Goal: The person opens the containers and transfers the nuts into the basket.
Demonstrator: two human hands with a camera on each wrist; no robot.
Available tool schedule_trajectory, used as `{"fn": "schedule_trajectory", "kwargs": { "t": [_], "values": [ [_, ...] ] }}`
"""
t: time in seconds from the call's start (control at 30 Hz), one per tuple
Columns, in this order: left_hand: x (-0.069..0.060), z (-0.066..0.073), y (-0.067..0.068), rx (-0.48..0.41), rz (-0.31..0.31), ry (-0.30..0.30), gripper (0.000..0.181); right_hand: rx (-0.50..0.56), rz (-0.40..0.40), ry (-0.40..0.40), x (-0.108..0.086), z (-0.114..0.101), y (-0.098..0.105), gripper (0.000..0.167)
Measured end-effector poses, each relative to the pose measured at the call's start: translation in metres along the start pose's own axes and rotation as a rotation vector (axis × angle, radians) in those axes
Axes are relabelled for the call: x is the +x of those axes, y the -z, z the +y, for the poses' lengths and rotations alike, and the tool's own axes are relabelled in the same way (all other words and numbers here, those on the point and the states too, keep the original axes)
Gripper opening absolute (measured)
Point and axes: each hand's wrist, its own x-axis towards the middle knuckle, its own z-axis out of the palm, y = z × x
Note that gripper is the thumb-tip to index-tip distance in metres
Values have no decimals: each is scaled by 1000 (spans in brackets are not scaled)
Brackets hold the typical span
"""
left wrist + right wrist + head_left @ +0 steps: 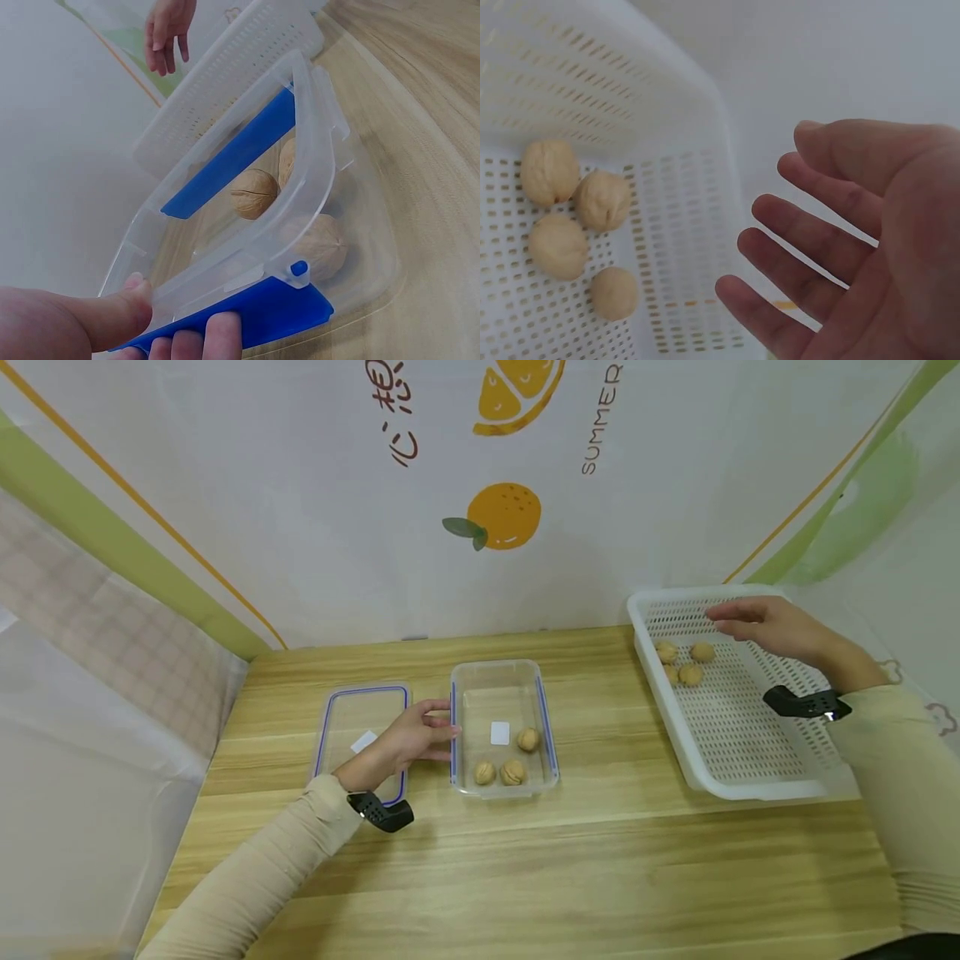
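Observation:
A clear plastic food container [471, 672] with blue side strips stands on the table, three walnuts [513, 772] lying near its front end. My left hand [411, 735] grips its left side; in the left wrist view the thumb [124, 311] lies over the rim and the fingers [223, 335] are against the blue strip [277, 311]. At the right, my right hand [772, 627] hovers over the white perforated basket [675, 727], fingers spread and nothing held. Several walnuts [559, 247] sit grouped in one corner of the basket, away from the fingers.
A clear lid with a blue seal [345, 714] lies flat left of the container, partly under my left hand and wrist. Behind the wooden table [525, 860] hangs a white curtain [322, 543] with orange prints.

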Motion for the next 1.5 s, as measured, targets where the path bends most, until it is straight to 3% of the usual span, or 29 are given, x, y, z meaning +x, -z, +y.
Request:
{"fn": "schedule_trajectory", "kwargs": {
  "t": [0.33,0.7,1.0,1.5],
  "values": [
    [-1,0,1,7,-9,1,61,32,11,53,-4,-31,4,51],
    [-1,0,1,-5,-1,4,61,27,-11,159,7,-73,-7,42],
    [-3,2,0,2,-12,-2,60,20,-93,278,23,-106,-23,38],
    [-2,1,0,-10,4,10,60,131,-265,428,56,-154,-67,34]
  ]
}}
